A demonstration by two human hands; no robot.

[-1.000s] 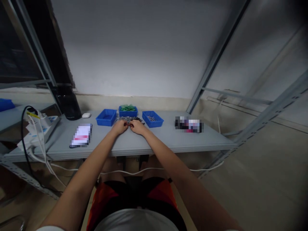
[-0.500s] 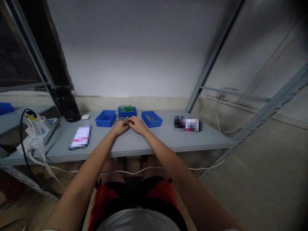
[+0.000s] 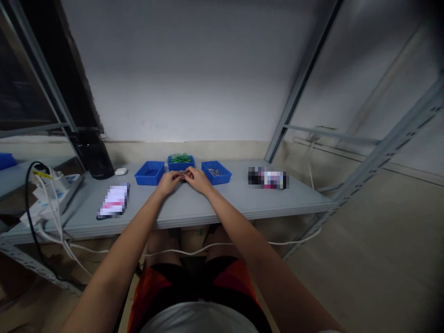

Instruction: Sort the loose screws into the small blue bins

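Note:
My left hand (image 3: 168, 181) and my right hand (image 3: 198, 179) meet over the table, fingertips pinched close together. Whatever sits between the fingers is too small and dark to name. Just behind the fingers lie small shiny metal pieces (image 3: 182, 172), partly hidden by the hands. Beyond them stands a blue bin (image 3: 181, 165) holding green pieces (image 3: 181, 158). To the right of my right hand is a blue bin (image 3: 222, 178) with small metal parts (image 3: 214, 171) inside. On the left, another blue bin (image 3: 145, 180) shows a bare bottom.
On the table (image 3: 208, 208) lie a blurred phone (image 3: 114, 201), a white earphone case (image 3: 121, 171) and a blurred dark pack (image 3: 268, 178). A black bottle (image 3: 95, 155) and a white power strip (image 3: 52, 199) with cables stand at the left. Metal shelf posts (image 3: 301, 83) rise at the sides.
The view has shifted slightly. My fingertips have drawn a little apart from their closer overlap, and both hands remain at the same spot before the bins.

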